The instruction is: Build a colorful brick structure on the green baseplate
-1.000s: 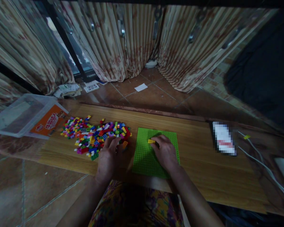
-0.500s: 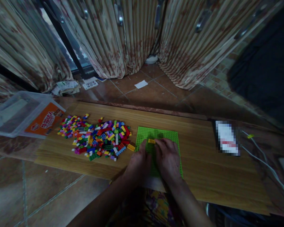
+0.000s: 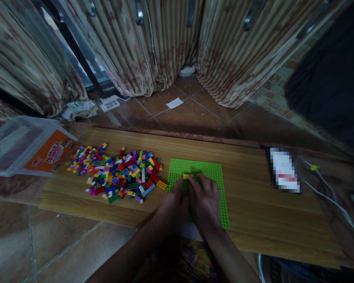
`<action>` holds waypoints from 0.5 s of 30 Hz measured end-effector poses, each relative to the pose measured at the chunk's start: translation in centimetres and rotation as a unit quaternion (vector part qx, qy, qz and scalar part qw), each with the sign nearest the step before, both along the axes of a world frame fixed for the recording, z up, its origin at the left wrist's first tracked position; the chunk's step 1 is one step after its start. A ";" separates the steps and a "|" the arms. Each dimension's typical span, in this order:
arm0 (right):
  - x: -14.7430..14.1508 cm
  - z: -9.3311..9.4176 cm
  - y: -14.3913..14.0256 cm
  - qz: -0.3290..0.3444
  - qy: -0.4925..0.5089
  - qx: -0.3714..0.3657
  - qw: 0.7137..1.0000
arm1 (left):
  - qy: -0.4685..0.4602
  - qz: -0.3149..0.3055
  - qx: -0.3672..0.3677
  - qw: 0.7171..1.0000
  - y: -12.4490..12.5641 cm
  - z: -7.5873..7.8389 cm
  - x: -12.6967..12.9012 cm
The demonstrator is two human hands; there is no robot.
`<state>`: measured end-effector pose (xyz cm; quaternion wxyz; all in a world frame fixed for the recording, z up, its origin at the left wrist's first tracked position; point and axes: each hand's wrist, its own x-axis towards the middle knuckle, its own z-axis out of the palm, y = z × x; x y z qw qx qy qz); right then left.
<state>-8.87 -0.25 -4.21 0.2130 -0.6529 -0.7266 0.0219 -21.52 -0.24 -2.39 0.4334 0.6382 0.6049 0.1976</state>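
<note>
From my head view, both of my hands now sit together on the green baseplate (image 3: 205, 173), which lies on the wooden board (image 3: 247, 196) near me. A second ago my left hand (image 3: 172, 206) was off at the pile of bricks (image 3: 118, 175) to the left; half a second ago it had come across to the plate, and now it is pressed side by side against my right hand (image 3: 206, 200). The yellow brick (image 3: 186, 177) rests on the plate's studs at my fingertips, about where it sat before. My right fingers are curled down over it and seem to press it; my left fingers are bunched close beside it, but I cannot tell whether they pinch anything. An orange brick (image 3: 162, 184) lies loose just left of the plate. The plastic box (image 3: 14, 145) stays at the far left.
</note>
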 end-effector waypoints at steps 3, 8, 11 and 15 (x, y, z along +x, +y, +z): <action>0.0 -0.2 -0.1 0.001 0.003 0.004 1.000 | -0.009 0.008 0.000 1.000 -0.1 -0.1 -0.1; -0.1 -0.5 -0.4 0.006 0.017 0.009 1.000 | -0.012 0.006 0.008 1.000 -0.3 -0.1 -0.2; -0.2 -0.5 -0.4 0.011 0.016 0.007 1.000 | -0.008 0.003 0.010 1.000 -0.2 -0.1 -0.1; -0.3 -0.5 -0.2 0.014 0.005 0.009 1.000 | -0.007 0.004 0.003 1.000 -0.1 -0.1 0.0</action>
